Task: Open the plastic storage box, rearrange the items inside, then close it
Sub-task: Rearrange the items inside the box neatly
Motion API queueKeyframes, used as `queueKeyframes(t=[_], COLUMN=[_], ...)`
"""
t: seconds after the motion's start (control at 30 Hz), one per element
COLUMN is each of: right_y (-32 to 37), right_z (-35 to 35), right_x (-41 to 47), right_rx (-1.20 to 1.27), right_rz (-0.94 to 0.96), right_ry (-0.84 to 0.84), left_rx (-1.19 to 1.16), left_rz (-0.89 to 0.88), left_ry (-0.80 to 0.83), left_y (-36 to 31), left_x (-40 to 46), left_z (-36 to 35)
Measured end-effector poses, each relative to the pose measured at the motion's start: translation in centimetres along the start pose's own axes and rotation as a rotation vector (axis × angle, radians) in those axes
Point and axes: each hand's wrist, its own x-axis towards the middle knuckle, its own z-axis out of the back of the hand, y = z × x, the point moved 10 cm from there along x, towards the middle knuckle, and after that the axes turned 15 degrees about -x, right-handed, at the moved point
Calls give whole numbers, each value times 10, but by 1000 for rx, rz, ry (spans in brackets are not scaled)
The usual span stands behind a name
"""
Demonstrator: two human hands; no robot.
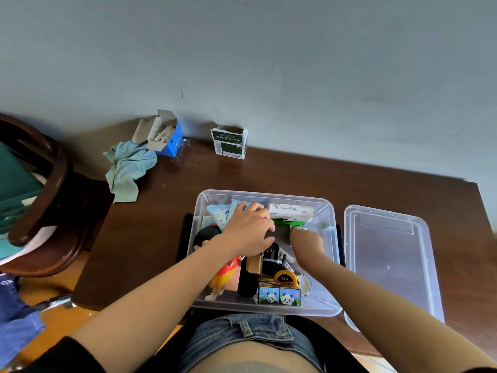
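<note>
The clear plastic storage box [329,254] stands open on the brown desk, close to my body. Its clear lid [390,262] lies flat to the right of it. Both hands are inside the box at its far half. My left hand [248,230] curls over the left edge of a dark flat pack with a green edge [281,230], covering blue-white packets [222,214]. My right hand [306,239] pinches the pack's right end. Also inside are a white carton [291,210], a doll in red and yellow [224,273], a black cable [273,258], a yellow tape measure [285,277] and panda boxes [279,296].
At the wall stand an open blue chalk box [168,138] and a green-white carton [230,143]. A teal cloth [129,168] hangs over the desk's left edge. A dark wooden chair [45,200] is at the left.
</note>
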Motion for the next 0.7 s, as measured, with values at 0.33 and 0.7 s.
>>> queueKeyframes(t=[0.33,0.7], right_y=[18,29], right_z=[-9,2], right_x=[-9,-12], right_rx=[62,-16], right_rz=[96,212], right_ry=[47,-136], left_rx=[-12,-5], left_rz=[1,-2], left_ry=[-9,-10], left_y=[1,2], left_x=[1,2], left_z=[-2,-3])
